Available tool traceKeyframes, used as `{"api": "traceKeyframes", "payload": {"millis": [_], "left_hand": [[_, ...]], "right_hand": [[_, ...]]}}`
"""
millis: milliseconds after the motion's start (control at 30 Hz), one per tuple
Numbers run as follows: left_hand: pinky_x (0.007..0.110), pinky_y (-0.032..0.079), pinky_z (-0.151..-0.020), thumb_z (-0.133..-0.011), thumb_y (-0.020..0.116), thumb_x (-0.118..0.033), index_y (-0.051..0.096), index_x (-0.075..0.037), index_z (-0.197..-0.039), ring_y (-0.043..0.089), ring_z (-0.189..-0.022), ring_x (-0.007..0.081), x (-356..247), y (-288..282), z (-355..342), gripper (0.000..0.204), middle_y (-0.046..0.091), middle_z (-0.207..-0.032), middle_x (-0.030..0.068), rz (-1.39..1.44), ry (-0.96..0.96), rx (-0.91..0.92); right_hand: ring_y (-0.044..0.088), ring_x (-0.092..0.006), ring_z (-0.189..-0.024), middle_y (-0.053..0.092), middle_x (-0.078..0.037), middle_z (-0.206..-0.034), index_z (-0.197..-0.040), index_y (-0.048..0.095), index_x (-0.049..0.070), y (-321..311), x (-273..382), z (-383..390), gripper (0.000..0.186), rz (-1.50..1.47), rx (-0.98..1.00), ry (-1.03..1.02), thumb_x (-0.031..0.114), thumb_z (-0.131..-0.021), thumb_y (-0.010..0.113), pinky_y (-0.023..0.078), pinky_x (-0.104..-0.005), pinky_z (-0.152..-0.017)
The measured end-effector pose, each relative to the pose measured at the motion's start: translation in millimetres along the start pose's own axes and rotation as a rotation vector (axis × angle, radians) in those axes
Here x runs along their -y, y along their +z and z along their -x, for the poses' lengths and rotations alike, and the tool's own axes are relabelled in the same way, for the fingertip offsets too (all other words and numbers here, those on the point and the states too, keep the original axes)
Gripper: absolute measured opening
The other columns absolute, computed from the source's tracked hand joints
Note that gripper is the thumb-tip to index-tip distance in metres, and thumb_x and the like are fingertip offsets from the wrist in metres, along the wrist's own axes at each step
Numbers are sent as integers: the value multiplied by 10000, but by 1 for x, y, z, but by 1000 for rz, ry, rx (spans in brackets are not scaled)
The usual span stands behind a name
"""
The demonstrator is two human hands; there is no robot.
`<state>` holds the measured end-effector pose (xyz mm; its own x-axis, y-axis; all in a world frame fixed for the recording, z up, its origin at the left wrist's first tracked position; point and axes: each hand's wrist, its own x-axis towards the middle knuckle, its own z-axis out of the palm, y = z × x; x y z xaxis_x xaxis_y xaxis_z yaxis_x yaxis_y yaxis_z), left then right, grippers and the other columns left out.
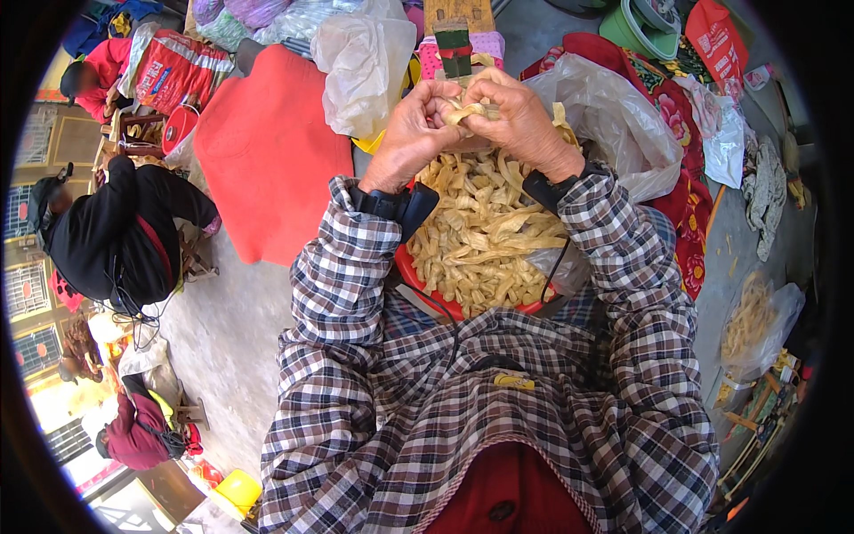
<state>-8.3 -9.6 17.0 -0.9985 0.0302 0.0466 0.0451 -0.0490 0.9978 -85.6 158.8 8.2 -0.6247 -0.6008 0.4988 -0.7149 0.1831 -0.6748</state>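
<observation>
My left hand point(414, 133) and my right hand point(520, 125) are raised close together, both pinching a pale tan, ribbon-like strip point(464, 112). Just beneath them, a red basin point(407, 271) on my lap holds a heap of similar crumpled tan strips point(476, 231), with a clear plastic bag at its right side. Beyond my fingers stands a wooden board point(458, 13) with a dark green and red band point(454, 53) on it. A pink dotted cloth point(487, 52) lies around that board.
A red mat point(262, 169) and white bag point(360, 76) sit left. Three other people point(133, 231) work along the left. A clear bag point(605, 107), floral cloth point(689, 254), green basins point(636, 36) and a bag of strips point(747, 329) are at right.
</observation>
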Motion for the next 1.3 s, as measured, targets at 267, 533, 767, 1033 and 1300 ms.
{"api": "traceKeyframes", "payload": {"millis": [267,533,767,1033,1300], "left_hand": [[227,455,-690,-708,585,124,541,-11,-1008,499,-748,97,15,4,-10,332,528,-820,12,-445,356,-191],[196,467,-614,-821,667,44,576,3,-974,551,-698,51,9,-1,-6,182,589,-812,-2,-581,229,-327],[189,417,-469,-908,644,-148,618,-9,-875,519,-543,39,4,2,-2,145,586,-676,-12,-174,6,-135],[182,410,-473,-912,641,-182,643,-37,-819,509,-530,39,-17,1,11,172,592,-633,-5,49,40,-260],[297,469,-841,-787,743,-97,612,-16,-990,558,-991,154,-5,-2,-1,254,634,-977,41,-286,448,-219]], "right_hand": [[500,-22,-742,539,62,-780,-842,570,61,-2,9,2,129,-461,184,217,125,-835,682,440,-219,-669],[385,23,-578,535,81,-752,-937,609,72,-7,0,4,119,-919,127,473,176,-906,658,287,-144,-490],[461,4,-649,543,71,-722,-961,646,33,2,0,2,243,-706,-2,376,273,-941,625,385,-178,-563],[463,-51,-722,554,53,-749,-928,638,-8,-2,-18,-5,397,-578,-111,503,375,-980,545,439,-234,-664],[587,-273,-647,595,-143,-701,-928,611,13,-1,-28,-1,336,-93,-96,267,341,-969,547,470,-357,-613]]}}
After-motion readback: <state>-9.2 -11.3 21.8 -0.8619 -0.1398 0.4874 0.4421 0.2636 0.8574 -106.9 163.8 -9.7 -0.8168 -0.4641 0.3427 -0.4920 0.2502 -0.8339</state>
